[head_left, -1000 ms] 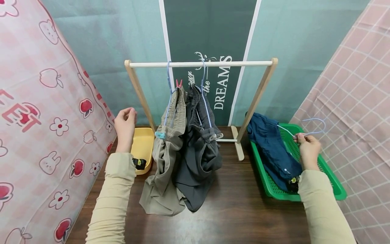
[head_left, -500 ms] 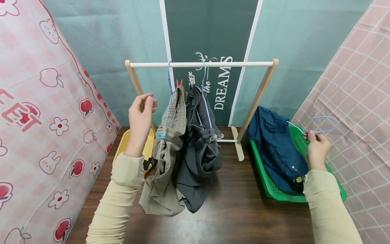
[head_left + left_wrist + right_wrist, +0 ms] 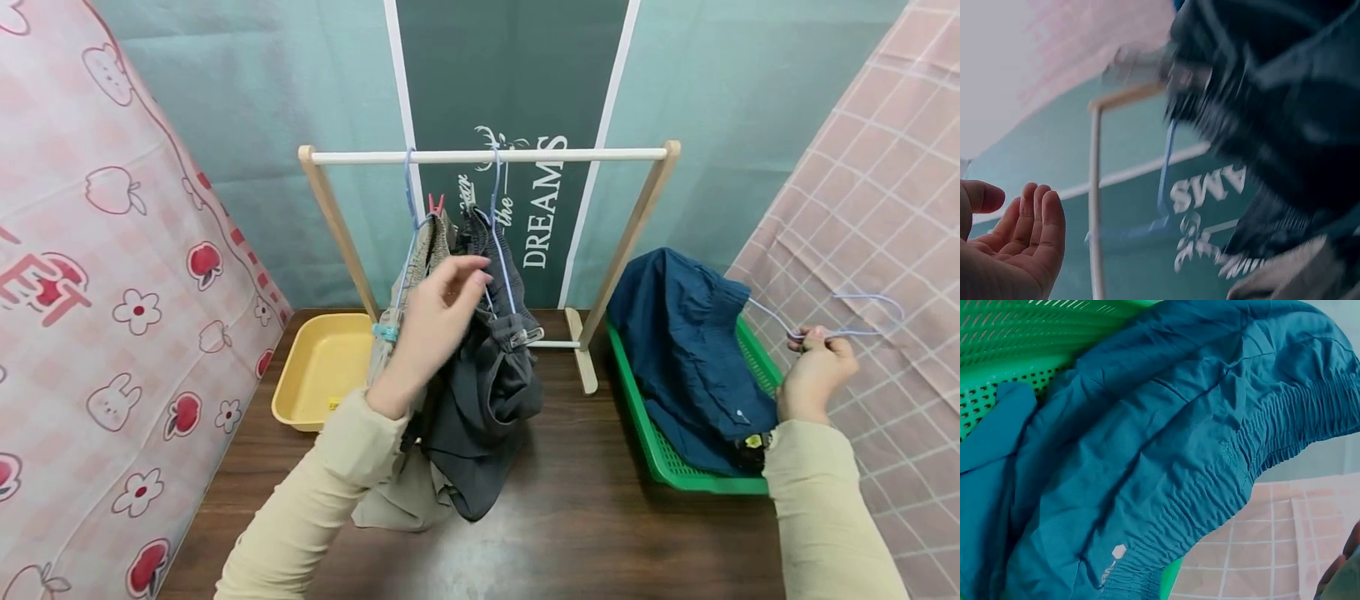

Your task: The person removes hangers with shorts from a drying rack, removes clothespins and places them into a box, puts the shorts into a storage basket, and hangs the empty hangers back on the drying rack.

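Observation:
My right hand (image 3: 817, 379) pinches a light blue wire hanger (image 3: 862, 333) near the base of its hook. Navy blue shorts (image 3: 675, 325) with an elastic waistband hang on that hanger, partly over a green basket (image 3: 660, 467). In the right wrist view the shorts (image 3: 1147, 462) fill the frame; only a bit of the hand shows. My left hand (image 3: 435, 312) holds nothing and is in front of the hanging garments, fingers loosely bent. Dark grey pants (image 3: 480, 400) and khaki pants (image 3: 412, 500), partly hidden by my arm, hang on hangers from the white rod (image 3: 592, 155).
A wooden-legged rack (image 3: 637, 242) carries the rod. A yellow tub (image 3: 315, 367) stands at left, with something small and yellow inside. Red clips (image 3: 437, 204), a turquoise clip (image 3: 386, 332) and a pale clip (image 3: 527, 337) sit on the hung garments. Patterned cloths flank both sides.
My left hand has moved right, from beside the rack's left leg to in front of the hung garments. My right hand has moved right with the hanger, drawing the navy shorts along and raising them.

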Motion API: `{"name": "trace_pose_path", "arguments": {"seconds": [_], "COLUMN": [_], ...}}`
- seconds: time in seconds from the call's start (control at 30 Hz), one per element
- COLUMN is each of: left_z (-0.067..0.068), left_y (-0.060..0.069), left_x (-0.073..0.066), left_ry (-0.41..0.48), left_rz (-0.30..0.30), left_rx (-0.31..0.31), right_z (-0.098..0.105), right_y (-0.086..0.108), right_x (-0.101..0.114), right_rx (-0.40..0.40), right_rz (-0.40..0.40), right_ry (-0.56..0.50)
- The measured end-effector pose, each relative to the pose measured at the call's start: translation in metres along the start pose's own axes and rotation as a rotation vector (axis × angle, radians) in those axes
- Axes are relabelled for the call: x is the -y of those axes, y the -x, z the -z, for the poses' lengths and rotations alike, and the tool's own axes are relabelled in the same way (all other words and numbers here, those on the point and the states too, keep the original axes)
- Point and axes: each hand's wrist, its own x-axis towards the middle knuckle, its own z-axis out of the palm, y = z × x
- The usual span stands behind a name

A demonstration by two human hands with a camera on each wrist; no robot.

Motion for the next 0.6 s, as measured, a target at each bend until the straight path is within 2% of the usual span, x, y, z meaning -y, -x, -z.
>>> {"name": "trace_pose_path", "arguments": {"seconds": [0.23, 0.4, 0.6], "left_z": [-0.041, -0.067, -0.088], "left_y": [0.009, 0.017, 0.024], "left_x": [0.006, 0.009, 0.007], "left_ry": [0.016, -0.001, -0.014], "left_rz": [0.026, 0.022, 0.027], "left_rx": [0.170, 0.265, 0.332], "right_z": [-0.001, -0.001, -0.002], "right_y": [-0.002, -0.004, 0.001], "right_x": [0.004, 0.003, 0.001], "right_rx": [-0.077, -0.109, -0.067], "right_rz": [-0.013, -0.045, -0.080], "right_ry": [-0.033, -0.078, -0.024]}}
